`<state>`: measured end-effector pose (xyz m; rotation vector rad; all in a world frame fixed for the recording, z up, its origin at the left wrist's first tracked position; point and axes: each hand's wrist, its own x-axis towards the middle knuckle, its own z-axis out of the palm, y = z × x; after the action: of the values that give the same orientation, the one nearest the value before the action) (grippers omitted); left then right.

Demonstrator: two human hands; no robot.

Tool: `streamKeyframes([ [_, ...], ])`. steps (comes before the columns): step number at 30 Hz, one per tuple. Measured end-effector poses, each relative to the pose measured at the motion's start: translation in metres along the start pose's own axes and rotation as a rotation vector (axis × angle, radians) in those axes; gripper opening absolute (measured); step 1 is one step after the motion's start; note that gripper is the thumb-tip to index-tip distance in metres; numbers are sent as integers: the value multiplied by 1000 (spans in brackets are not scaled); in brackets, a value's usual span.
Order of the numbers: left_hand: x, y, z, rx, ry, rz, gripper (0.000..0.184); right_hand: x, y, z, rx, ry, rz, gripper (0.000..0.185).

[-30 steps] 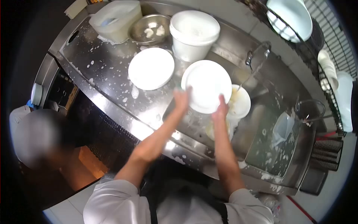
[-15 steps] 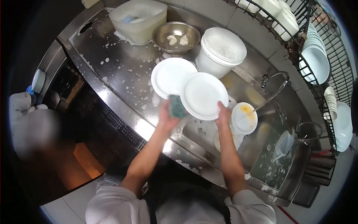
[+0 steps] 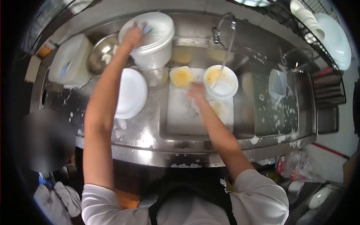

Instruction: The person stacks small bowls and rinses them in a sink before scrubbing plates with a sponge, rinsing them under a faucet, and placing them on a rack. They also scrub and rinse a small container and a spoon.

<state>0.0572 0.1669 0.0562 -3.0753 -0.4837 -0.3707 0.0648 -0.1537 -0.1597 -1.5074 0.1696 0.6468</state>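
My left hand (image 3: 133, 36) reaches over the rim of the white bucket (image 3: 153, 56). Its fingers are closed on a scouring pad (image 3: 146, 29), which shows as a blurred blue-grey patch. Above the sink, my right hand (image 3: 196, 92) is smeared by motion; its fingers cannot be made out. It is close to a small dish with yellow residue (image 3: 181, 77) and to a round white bowl (image 3: 225, 84), where water runs from a tap hose. White plates (image 3: 131, 93) lie stacked on the steel counter, partly behind my left forearm.
At the left stand a steel bowl (image 3: 98, 56) with pale lumps and a cloudy plastic tub (image 3: 69, 62). A clear jug (image 3: 277, 84) sits in the water-filled right basin. Overhead at the right hangs a wire rack (image 3: 315, 48) with dishes.
The plate has left my right hand and the plates are stacked on the counter. My left hand has gone up to the bucket, my right over the sink. The view has turned right.
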Motion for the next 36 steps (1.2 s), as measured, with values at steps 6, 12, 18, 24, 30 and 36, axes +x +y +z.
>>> streamKeyframes([
  [6, 59, -7, 37, -9, -1094, 215, 46, 120, 104, -219, -432, 822, 36, 52],
  [12, 49, 43, -14, -26, -329, 9, 35, 130, 101, -229, -367, 670, 150, 47],
  [18, -18, 143, -62, -565, 304, -19, 40, 50, 33, -173, -198, 937, 166, 44],
  [24, -98, 232, 32, -850, 38, 81, 33, 56, 27, -157, 698, 406, 189, 30],
  [30, -208, 348, 140, -343, 108, 24, 43, -8, -7, -159, 106, 370, -159, 30],
  [36, -152, 342, 158, -570, -24, -382, 30, -76, -57, -162, -596, 131, -106, 52],
])
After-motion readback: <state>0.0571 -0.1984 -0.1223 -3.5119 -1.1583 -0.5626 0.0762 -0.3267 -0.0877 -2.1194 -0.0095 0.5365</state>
